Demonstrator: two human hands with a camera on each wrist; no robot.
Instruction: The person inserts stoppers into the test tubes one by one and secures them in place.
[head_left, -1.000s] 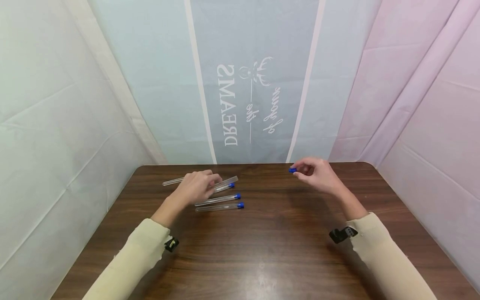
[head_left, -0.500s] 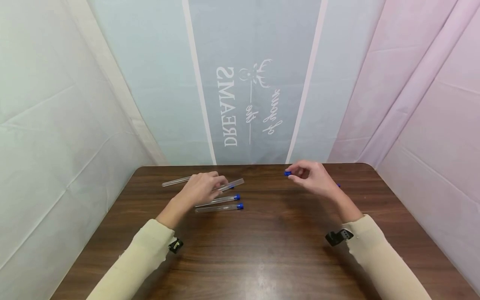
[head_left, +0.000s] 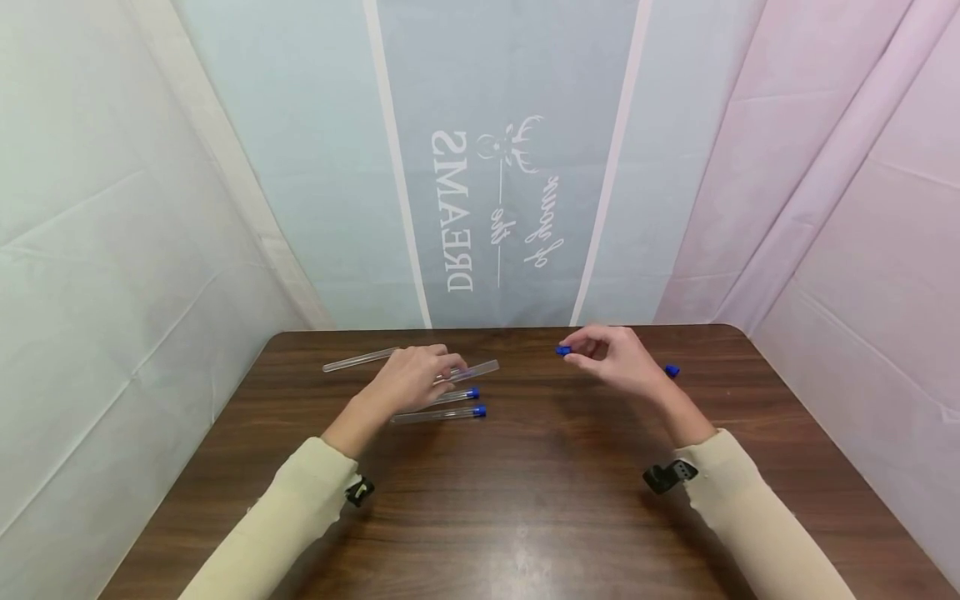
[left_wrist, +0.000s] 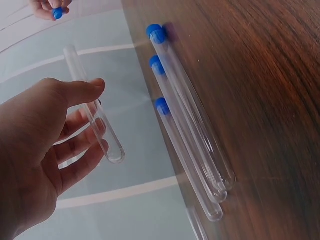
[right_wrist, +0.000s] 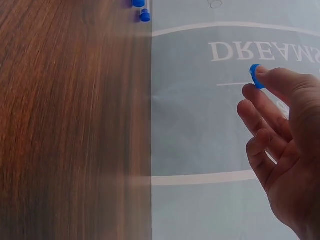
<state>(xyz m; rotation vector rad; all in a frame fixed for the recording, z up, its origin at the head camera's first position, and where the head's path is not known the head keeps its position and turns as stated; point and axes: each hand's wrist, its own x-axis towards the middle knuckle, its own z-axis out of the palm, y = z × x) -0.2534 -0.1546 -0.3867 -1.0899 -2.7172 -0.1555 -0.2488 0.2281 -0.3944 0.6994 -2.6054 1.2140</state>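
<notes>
My left hand (head_left: 415,379) pinches an uncapped clear test tube (left_wrist: 111,137) between thumb and fingers. In the head view the tube's open end points right, toward my other hand. Between thumb and index finger my right hand (head_left: 617,358) holds a small blue cap (right_wrist: 256,76), apart from the tube. Three test tubes with blue caps lie side by side on the table under and in front of the left hand; the nearest capped tube (head_left: 442,414) and the middle capped tube (left_wrist: 187,127) show well. The third capped tube (left_wrist: 187,160) is mostly hidden in the head view.
Another clear tube (head_left: 356,361) without a visible cap lies at the table's back left. A loose blue cap (head_left: 672,370) rests on the brown wooden table (head_left: 510,500), right of my right hand. A printed cloth (head_left: 495,83) hangs behind the back edge.
Both hands have drawn closer together: the left hand with its tube moved right, the right hand with its cap moved left. The loose cap behind the right hand has come into sight.
</notes>
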